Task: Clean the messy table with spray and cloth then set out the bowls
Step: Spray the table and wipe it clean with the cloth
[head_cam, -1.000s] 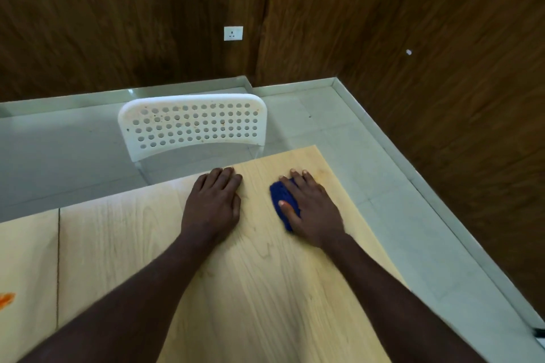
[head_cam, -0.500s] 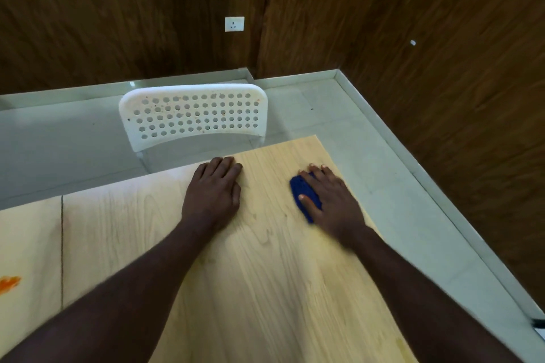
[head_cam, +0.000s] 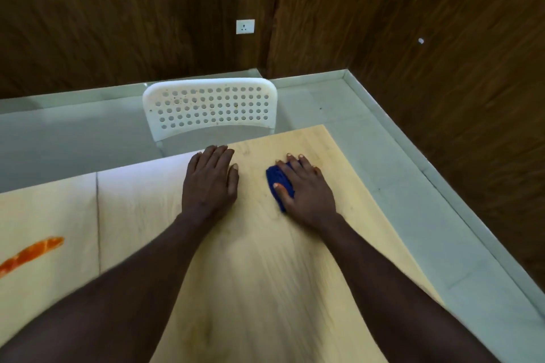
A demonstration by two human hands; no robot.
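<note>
Pale wood-grain table (head_cam: 265, 259), smooth and faintly sheened; on it a nubbly blue cloth (head_cam: 278, 181); behind it a perforated white plastic chair (head_cam: 209, 106).

Dark wood-panelled walls (head_cam: 118, 23) are joined at a corner, beside which a white socket (head_cam: 245, 26) is mounted. A white perforated chair (head_cam: 211, 107) is set on the pale grey floor (head_cam: 368, 156) at the counter's (head_cam: 265, 274) far edge.

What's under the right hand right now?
A blue cloth, pressed flat against the wooden table by the right hand. Only its thumb-side edge shows; the rest is covered by the palm and fingers, so any dirt beneath cannot be seen.
</note>
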